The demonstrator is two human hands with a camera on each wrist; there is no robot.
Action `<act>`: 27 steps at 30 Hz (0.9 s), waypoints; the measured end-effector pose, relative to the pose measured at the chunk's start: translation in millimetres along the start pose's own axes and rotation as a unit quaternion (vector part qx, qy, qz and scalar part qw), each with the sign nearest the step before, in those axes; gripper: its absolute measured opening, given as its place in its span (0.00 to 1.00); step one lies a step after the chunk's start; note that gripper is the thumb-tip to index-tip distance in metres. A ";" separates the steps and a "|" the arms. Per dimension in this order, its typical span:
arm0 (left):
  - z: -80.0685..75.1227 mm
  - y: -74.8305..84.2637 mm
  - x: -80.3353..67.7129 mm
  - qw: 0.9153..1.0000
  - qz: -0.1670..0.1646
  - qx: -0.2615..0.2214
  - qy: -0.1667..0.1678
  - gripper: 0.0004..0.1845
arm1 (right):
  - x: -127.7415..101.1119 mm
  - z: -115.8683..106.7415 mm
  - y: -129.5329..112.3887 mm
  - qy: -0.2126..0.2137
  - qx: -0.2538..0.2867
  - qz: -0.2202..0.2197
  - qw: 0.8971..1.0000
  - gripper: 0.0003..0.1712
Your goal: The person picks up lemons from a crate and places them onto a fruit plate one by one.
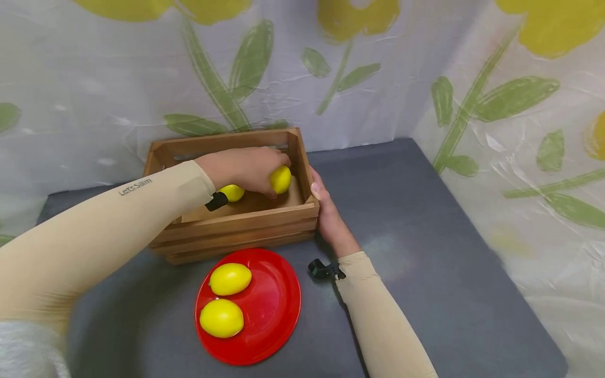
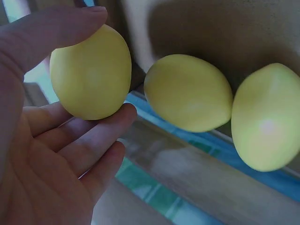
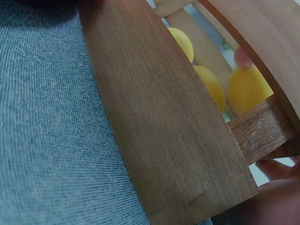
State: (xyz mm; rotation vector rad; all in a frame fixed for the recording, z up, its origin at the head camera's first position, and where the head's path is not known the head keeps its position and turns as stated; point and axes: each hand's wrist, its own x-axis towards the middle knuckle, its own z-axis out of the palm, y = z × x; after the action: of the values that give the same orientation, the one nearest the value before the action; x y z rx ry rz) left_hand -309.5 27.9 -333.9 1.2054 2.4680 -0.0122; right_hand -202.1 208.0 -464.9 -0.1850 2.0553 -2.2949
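Note:
My left hand reaches into a wooden crate and grips a yellow lemon near the crate's right wall. In the left wrist view that lemon sits between thumb and fingertips, with two more lemons lying beside it on the crate floor. My right hand holds the crate's right end from outside, thumb at the rim. The right wrist view shows the crate wall up close, lemons behind the slats, and my fingers at the lower right.
A red plate lies in front of the crate with two lemons on it. The dark grey table mat extends to the right. Flower-print sheeting walls the back and right side.

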 end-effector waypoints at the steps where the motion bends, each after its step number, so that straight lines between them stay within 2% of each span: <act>1: -0.6 -0.4 -3.2 1.000 0.000 -0.002 0.002 0.41 | 0.3 -0.5 0.4 0.000 0.000 -0.001 1.000 0.56; 9: -4.4 -1.0 -25.2 0.999 -0.001 -0.019 0.027 0.38 | 1.6 -10.7 1.8 0.003 0.007 -0.010 1.000 0.55; 19: -20.5 6.4 -51.2 0.999 -0.021 -0.021 0.036 0.42 | 9.9 -26.8 6.8 0.004 0.007 -0.028 1.000 0.56; 23: -24.3 7.6 -62.8 0.998 -0.026 -0.026 0.042 0.42 | 12.5 -30.1 7.6 0.011 0.011 -0.022 1.000 0.57; 27: -27.2 13.6 -76.4 0.998 -0.031 -0.029 0.054 0.42 | 14.7 -32.3 8.5 0.012 0.023 -0.027 0.999 0.63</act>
State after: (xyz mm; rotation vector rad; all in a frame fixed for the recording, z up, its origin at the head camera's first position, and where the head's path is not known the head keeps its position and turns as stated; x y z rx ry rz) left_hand -266.2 -16.5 -279.9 1.1326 2.5786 0.1093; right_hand -221.0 237.1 -476.0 -0.2155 2.0304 -2.3844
